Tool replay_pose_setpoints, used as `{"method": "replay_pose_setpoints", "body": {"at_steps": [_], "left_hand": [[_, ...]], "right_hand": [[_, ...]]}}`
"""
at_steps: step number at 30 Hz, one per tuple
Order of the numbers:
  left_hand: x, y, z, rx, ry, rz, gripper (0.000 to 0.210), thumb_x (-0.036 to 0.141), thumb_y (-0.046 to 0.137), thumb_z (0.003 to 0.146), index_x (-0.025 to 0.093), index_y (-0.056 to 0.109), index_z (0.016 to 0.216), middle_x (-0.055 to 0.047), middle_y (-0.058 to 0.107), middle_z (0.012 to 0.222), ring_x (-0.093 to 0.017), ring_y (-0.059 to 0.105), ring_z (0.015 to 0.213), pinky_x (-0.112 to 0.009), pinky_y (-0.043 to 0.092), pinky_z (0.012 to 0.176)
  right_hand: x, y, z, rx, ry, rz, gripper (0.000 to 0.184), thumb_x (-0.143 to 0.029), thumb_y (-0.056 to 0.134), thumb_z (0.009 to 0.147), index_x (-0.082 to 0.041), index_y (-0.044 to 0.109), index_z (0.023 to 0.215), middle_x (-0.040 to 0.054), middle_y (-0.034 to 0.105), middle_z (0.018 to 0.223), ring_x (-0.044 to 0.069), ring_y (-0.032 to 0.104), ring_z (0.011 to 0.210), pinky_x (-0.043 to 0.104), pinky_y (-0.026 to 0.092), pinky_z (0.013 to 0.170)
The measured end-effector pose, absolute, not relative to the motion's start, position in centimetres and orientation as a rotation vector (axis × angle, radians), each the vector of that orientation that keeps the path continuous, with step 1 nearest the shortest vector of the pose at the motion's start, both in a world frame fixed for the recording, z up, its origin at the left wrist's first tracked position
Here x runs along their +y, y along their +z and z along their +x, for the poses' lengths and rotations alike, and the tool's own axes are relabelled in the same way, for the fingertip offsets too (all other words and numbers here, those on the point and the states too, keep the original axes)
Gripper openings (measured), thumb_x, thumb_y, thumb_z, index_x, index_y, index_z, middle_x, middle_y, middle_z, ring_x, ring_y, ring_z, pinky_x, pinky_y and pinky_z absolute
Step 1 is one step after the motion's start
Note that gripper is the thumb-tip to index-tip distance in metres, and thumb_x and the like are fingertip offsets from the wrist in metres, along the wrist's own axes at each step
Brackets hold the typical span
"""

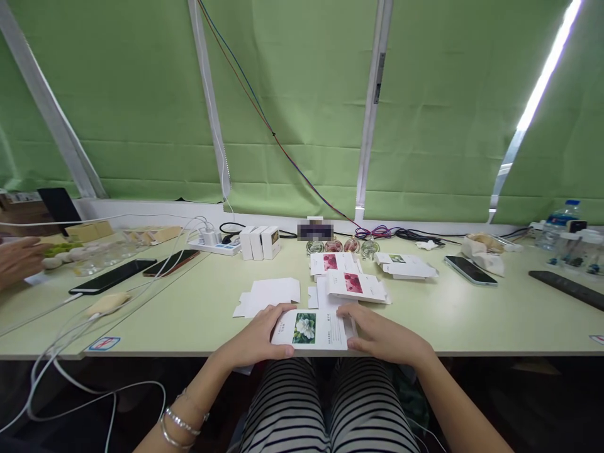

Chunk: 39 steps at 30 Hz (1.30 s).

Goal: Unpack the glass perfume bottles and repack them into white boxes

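Note:
A white cardboard box (314, 331) printed with a white flower lies at the table's front edge, between my two hands. My left hand (265, 335) grips its left end, thumb along the near side and fingers on the far side. At the right end, my right hand (372, 330) holds it the same way, near what looks like an open end flap. Just beyond are flattened cartons with pink flower prints (357, 286) and a blank white one (274, 296). Another carton with a green print (408, 267) lies further right.
Several round glass jars (333, 246) stand at the back, beside three small upright white boxes (260, 243). A power strip (214, 246), phones (470, 270) and loose white cables (155, 270) lie around. At far left, another person's hand (21, 258) is near glassware.

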<state>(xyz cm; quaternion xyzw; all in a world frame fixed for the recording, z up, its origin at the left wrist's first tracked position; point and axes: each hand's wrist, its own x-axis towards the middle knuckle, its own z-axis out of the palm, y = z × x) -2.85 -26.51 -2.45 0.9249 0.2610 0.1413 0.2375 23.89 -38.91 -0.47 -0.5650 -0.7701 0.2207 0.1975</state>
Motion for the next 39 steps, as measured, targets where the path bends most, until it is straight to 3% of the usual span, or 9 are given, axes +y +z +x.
{"method": "replay_pose_setpoints", "body": {"at_steps": [11, 26, 29, 33, 39], "left_hand": [[-26.6, -2.3, -2.8, 0.704, 0.407, 2.513, 0.073, 0.056, 0.058, 0.074, 0.021, 0.033, 0.134, -0.010, 0.040, 0.135, -0.029, 0.040, 0.120, -0.043, 0.030, 0.101], [-26.5, -2.7, -3.1, 0.673, 0.438, 2.510, 0.070, 0.051, 0.061, 0.073, 0.024, 0.034, 0.132, -0.008, 0.042, 0.133, -0.028, 0.042, 0.117, -0.042, 0.032, 0.100], [-26.5, -2.7, -3.0, 0.671, 0.442, 2.514, 0.071, 0.052, 0.060, 0.074, 0.023, 0.034, 0.133, -0.009, 0.042, 0.133, -0.028, 0.042, 0.117, -0.042, 0.032, 0.100], [-26.5, -2.7, -3.0, 0.672, 0.436, 2.518, 0.071, 0.052, 0.060, 0.074, 0.024, 0.033, 0.133, -0.008, 0.042, 0.134, -0.028, 0.041, 0.118, -0.041, 0.031, 0.101], [-26.7, -2.4, -2.9, 0.648, 0.438, 2.524, 0.069, 0.053, 0.059, 0.074, 0.024, 0.034, 0.132, -0.008, 0.041, 0.135, -0.027, 0.041, 0.119, -0.040, 0.031, 0.101]], "right_hand": [[-38.6, -0.9, 22.7, -2.011, 0.594, -1.551, 0.044, -0.022, 0.048, 0.080, -0.016, 0.042, 0.123, 0.0095, 0.054, 0.118, 0.021, 0.053, 0.105, 0.034, 0.043, 0.090], [-38.4, -0.7, 23.1, -2.040, 0.538, -1.575, 0.042, -0.027, 0.049, 0.080, -0.017, 0.046, 0.121, 0.0092, 0.053, 0.121, 0.022, 0.048, 0.110, 0.035, 0.040, 0.093], [-38.7, -0.2, 23.7, -2.091, 0.631, -1.555, 0.059, -0.033, 0.055, 0.078, -0.018, 0.036, 0.132, 0.0089, 0.049, 0.128, 0.023, 0.044, 0.116, 0.037, 0.035, 0.099], [-38.8, -0.3, 24.7, -2.180, 0.779, -1.575, 0.090, -0.037, 0.070, 0.063, -0.015, 0.026, 0.138, 0.0108, 0.033, 0.141, 0.025, 0.032, 0.128, 0.037, 0.026, 0.106], [-38.2, -1.2, 24.9, -2.124, 0.692, -1.623, 0.089, -0.029, 0.070, 0.061, -0.016, 0.029, 0.138, 0.0103, 0.037, 0.137, 0.026, 0.035, 0.125, 0.037, 0.030, 0.104]]}}
